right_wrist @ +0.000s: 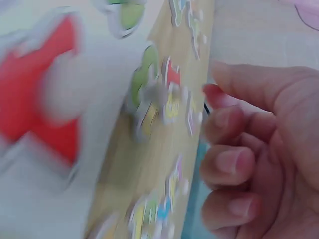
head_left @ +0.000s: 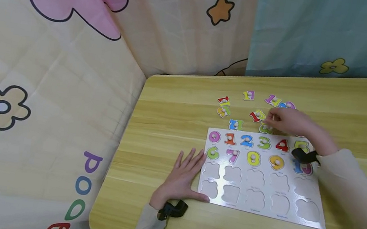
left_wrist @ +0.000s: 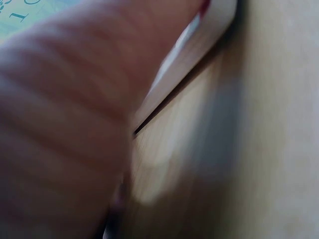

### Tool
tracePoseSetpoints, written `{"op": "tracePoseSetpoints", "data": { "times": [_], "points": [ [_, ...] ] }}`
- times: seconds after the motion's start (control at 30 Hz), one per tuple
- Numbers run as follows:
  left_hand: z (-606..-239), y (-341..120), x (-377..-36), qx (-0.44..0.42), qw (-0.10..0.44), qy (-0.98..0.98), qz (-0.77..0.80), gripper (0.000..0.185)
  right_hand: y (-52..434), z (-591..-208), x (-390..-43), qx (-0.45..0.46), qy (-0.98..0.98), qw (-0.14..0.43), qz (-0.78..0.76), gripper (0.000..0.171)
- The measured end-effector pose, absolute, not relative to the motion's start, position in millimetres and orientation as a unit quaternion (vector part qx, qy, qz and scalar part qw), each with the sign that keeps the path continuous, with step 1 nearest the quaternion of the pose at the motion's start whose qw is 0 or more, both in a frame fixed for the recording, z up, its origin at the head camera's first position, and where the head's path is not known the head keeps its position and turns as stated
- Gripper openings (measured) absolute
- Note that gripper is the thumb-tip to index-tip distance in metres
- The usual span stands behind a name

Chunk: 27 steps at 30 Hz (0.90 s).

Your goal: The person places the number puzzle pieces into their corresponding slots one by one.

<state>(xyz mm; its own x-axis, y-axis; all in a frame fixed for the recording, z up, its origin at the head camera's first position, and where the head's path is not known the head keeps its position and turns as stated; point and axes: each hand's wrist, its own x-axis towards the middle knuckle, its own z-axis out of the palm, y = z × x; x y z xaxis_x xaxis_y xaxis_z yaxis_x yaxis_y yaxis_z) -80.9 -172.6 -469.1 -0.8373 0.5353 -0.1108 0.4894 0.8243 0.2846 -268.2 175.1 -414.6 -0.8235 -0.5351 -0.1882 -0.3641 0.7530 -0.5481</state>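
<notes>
Red-and-yellow number piece (head_left: pixel 256 116) lies just beside the right fingers (right_wrist: pixel 228 160).

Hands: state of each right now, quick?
Left hand: open, fingers spread at the left edge of the number board.
Right hand: open, fingers loosely curled by the loose number pieces, no piece visible in them.

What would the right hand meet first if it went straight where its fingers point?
Probably the flat, knobbed, red-and-yellow number piece just ahead of the right hand; height is unclear, so it might pass above.
</notes>
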Motion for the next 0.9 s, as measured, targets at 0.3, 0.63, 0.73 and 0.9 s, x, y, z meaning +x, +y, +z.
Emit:
{"op": "tracePoseSetpoints", "data": {
  "times": [0.3,0.63,0.73,0.9],
  "points": [
    [-469,-171,-80,0.267,0.099,0.952,0.110,0.124,101,-431,-324,-0.243,0.915,0.132,-0.294,0.016],
    [-468,-171,-79,0.274,0.095,0.950,0.115,0.122,57,-436,-341,-0.258,0.924,0.112,-0.258,0.028],
    [-469,-172,-79,0.273,0.095,0.950,0.114,0.122,51,-438,-343,-0.260,0.926,0.114,-0.248,0.024],
    [-468,-173,-79,0.269,0.099,0.951,0.114,0.122,46,-442,-345,-0.247,0.930,0.118,-0.244,0.019]
  ]
}}
